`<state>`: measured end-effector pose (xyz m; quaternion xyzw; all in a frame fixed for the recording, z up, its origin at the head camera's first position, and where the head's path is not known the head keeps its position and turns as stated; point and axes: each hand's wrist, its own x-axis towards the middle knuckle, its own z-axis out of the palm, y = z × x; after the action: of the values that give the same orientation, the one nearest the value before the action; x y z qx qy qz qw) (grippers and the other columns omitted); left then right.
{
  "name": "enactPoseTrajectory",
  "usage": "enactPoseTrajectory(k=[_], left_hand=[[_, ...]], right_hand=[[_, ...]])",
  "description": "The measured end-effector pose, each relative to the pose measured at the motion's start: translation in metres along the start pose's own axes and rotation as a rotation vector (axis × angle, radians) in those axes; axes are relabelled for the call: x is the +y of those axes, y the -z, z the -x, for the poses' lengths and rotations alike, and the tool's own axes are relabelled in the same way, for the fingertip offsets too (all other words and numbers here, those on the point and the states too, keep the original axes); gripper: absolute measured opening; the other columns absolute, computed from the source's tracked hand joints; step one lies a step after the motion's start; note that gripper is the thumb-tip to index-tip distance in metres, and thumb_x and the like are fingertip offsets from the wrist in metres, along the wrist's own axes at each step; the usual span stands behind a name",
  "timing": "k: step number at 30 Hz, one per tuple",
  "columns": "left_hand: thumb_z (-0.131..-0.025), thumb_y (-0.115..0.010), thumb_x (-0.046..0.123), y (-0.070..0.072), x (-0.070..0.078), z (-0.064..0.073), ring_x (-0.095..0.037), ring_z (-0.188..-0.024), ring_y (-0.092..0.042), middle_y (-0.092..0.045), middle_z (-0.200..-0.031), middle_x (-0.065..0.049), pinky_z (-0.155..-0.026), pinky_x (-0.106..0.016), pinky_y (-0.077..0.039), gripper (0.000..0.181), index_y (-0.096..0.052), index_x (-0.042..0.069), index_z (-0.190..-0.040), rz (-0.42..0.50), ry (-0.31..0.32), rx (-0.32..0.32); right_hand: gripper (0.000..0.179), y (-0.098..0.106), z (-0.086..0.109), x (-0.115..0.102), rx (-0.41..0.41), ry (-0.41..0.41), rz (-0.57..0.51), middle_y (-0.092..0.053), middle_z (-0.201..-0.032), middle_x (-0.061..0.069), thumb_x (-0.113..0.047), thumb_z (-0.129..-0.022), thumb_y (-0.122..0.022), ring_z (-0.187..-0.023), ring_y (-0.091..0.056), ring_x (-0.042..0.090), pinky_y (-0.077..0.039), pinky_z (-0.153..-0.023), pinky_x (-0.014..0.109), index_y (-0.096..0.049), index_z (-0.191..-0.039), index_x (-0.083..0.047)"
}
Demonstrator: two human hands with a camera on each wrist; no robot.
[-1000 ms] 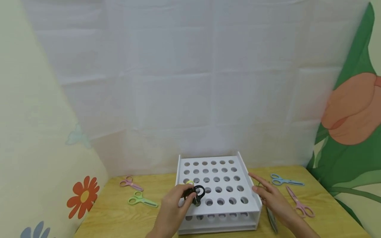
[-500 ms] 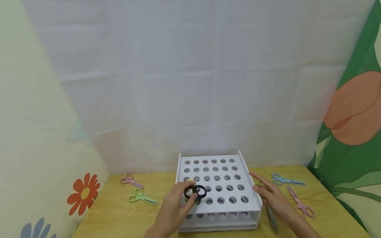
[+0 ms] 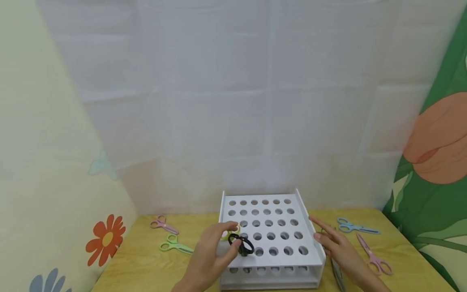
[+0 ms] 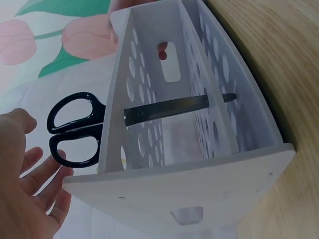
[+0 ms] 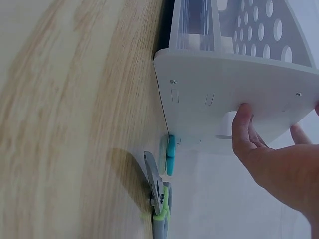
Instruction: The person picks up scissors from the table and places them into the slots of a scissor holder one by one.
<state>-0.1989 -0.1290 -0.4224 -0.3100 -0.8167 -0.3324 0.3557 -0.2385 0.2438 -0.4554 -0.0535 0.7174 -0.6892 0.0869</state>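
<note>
Black-handled scissors [image 4: 75,130] stand blade-down through a front-left hole of the white two-tier rack [image 3: 271,259]; the left wrist view shows their blades passing through both perforated shelves. My left hand [image 3: 211,251] is right beside the black handles, its thumb and fingers spread apart around them. Just behind, light green ring handles [image 3: 233,232] show at another hole, partly covered by my left fingers. My right hand [image 3: 339,247] holds the rack's right side panel [image 5: 199,84], with fingertips in its slot, visible from inside in the left wrist view.
On the wooden table lie pink scissors [image 3: 164,224] and green scissors [image 3: 175,244] to the left. Blue scissors [image 3: 357,226] and more pink scissors [image 3: 373,255] lie on the right. Pruning shears [image 5: 158,194] with grey-green handles lie close beside the rack's right side.
My left fingers have loosened from the black scissors and spread apart. The scissors' handles sit slightly turned. My right hand stays on the rack's side, while the head view shifts a little.
</note>
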Motion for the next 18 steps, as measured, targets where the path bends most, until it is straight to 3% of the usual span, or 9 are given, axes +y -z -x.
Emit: enactPoseTrajectory(k=[5, 9, 13, 18], left_hand=[[-0.093, -0.074, 0.017, 0.005, -0.006, -0.001, -0.019, -0.107, -0.062, -0.067, -0.116, 0.006, -0.098, -0.028, -0.043, 0.036, -0.065, 0.013, -0.127, 0.002, -0.022, 0.076], [-0.092, -0.072, 0.016, 0.011, -0.017, -0.006, -0.020, -0.105, -0.064, -0.069, -0.113, 0.004, -0.095, -0.030, -0.045, 0.034, -0.067, 0.011, -0.125, -0.037, -0.034, 0.135], [-0.092, -0.073, 0.017, 0.023, -0.031, -0.008, -0.019, -0.103, -0.065, -0.070, -0.111, 0.004, -0.091, -0.036, -0.049, 0.030, -0.069, 0.010, -0.121, -0.100, 0.048, 0.161], [-0.094, -0.073, 0.018, 0.039, -0.050, -0.003, -0.021, -0.102, -0.066, -0.070, -0.110, 0.001, -0.084, -0.044, -0.055, 0.030, -0.068, 0.008, -0.122, -0.181, 0.172, 0.145]], right_hand=[[0.063, 0.000, 0.000, 0.002, -0.007, 0.003, 0.008, -0.051, -0.145, 0.024, -0.036, -0.105, -0.058, -0.118, -0.061, 0.029, -0.054, -0.091, 0.041, -0.034, -0.161, -0.021], [0.064, -0.001, -0.001, 0.001, 0.044, -0.021, 0.010, -0.053, -0.143, 0.022, -0.039, -0.102, -0.061, -0.117, -0.062, 0.029, -0.054, -0.090, 0.040, -0.038, -0.160, -0.022], [0.063, -0.003, -0.002, 0.001, 0.066, -0.006, 0.011, -0.053, -0.143, 0.022, -0.039, -0.102, -0.062, -0.117, -0.062, 0.030, -0.055, -0.089, 0.037, -0.041, -0.158, -0.023], [0.062, -0.001, 0.000, 0.002, 0.059, -0.006, 0.019, -0.051, -0.144, 0.023, -0.037, -0.103, -0.061, -0.119, -0.060, 0.030, -0.055, -0.089, 0.036, -0.039, -0.159, -0.022]])
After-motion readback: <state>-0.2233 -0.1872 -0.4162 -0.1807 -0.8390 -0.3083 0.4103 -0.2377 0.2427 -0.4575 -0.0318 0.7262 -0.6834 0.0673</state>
